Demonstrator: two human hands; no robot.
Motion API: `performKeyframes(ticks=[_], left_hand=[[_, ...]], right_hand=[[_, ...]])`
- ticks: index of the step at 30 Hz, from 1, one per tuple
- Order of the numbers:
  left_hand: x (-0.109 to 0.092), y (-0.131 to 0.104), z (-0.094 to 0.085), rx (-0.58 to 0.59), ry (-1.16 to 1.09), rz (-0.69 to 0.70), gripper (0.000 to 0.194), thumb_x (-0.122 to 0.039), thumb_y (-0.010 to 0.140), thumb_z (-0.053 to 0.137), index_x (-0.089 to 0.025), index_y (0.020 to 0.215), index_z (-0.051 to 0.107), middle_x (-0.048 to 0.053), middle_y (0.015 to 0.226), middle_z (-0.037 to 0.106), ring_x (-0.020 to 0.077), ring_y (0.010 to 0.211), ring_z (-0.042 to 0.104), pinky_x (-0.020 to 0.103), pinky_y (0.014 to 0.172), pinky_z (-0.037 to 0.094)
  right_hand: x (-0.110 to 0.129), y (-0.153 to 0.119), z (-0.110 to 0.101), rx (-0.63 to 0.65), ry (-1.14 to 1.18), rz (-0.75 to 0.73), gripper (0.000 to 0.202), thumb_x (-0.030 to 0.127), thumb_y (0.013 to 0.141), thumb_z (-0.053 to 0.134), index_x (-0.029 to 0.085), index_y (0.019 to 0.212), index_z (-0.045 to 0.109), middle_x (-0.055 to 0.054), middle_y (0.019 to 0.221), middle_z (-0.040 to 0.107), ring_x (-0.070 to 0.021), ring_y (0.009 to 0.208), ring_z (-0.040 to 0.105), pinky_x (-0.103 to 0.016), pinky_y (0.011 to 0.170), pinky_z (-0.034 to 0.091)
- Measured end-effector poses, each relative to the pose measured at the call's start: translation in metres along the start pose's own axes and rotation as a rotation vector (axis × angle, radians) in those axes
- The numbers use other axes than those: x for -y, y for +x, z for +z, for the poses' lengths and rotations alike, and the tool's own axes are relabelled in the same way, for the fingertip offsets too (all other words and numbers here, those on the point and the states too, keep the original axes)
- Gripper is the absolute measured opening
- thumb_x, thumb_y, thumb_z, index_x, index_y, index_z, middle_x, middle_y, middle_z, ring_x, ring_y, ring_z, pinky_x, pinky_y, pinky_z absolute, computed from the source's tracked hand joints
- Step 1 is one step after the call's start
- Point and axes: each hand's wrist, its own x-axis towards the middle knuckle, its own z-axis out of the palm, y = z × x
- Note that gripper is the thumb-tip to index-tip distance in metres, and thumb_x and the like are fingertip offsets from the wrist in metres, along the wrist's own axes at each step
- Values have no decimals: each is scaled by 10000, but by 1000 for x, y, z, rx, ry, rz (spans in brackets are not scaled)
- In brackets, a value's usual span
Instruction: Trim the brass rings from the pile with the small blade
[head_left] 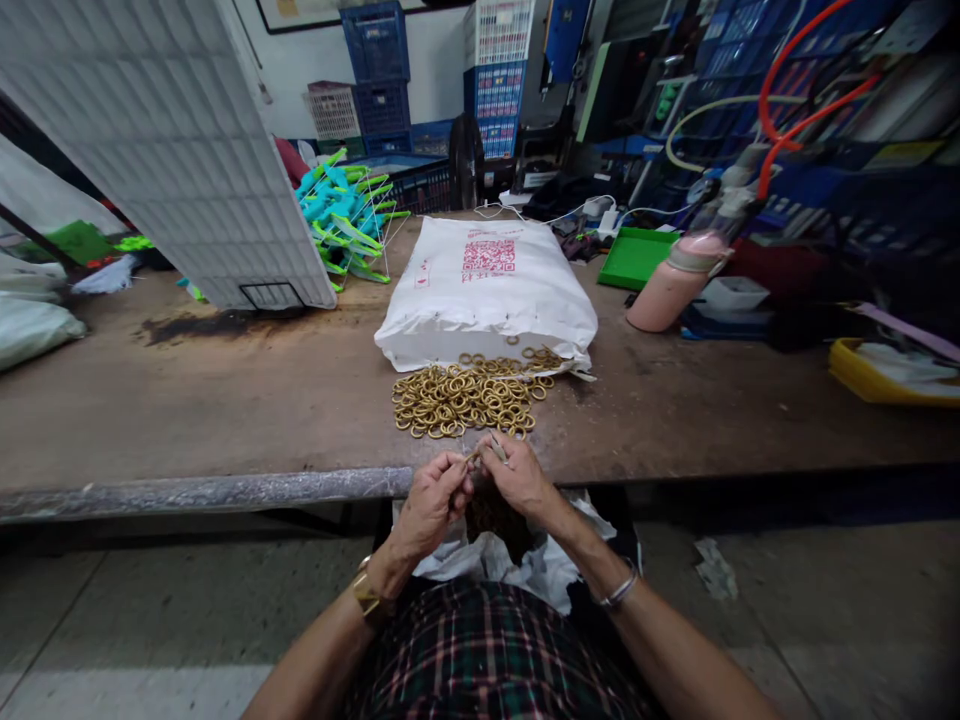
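Just past the table's front edge, my two hands meet above an open white sack (487, 558) with dark contents. My left hand (435, 500) is closed in a pinch on a brass ring (471, 457), seen edge-on. Its fingertips almost touch those of my right hand (519, 478), also closed. A small greyish metal tool (499, 450) shows between the right fingers; its kind is unclear. Right behind the hands lies a heap of brass rings (465, 400). They spill from the mouth of a white woven bag (491, 285) with red print.
A pale ribbed panel (172, 150) leans over the table's left side, beside turquoise and green plastic parts (349, 215). To the right stand a green tray (636, 258), a pink bottle (667, 285) and a yellow tray (885, 378). Crates (379, 80) are stacked behind.
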Motion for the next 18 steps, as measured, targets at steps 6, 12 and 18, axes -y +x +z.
performKeyframes(ticks=[6,12,18], left_hand=[[-1,3,2,-105,178,44,345,-489,725,554,-155,730,467,-61,545,423,27,413,294,172,397,210],[1,1,0,-130,318,135,314,-454,760,520,-154,684,468,-58,529,412,37,433,314,178,416,236],[-4,-12,5,-15,152,31,313,-466,743,549,-161,730,475,-54,534,454,37,408,351,177,397,261]], right_hand=[[-1,-13,1,147,-503,-63,186,145,746,395,188,844,549,-22,675,592,-135,618,502,-241,565,274],[7,-9,2,226,-685,-9,275,118,716,390,184,933,546,-50,731,632,-159,641,539,-260,556,247],[4,6,3,162,-763,101,284,149,741,386,168,989,523,-75,773,645,-180,661,563,-265,541,252]])
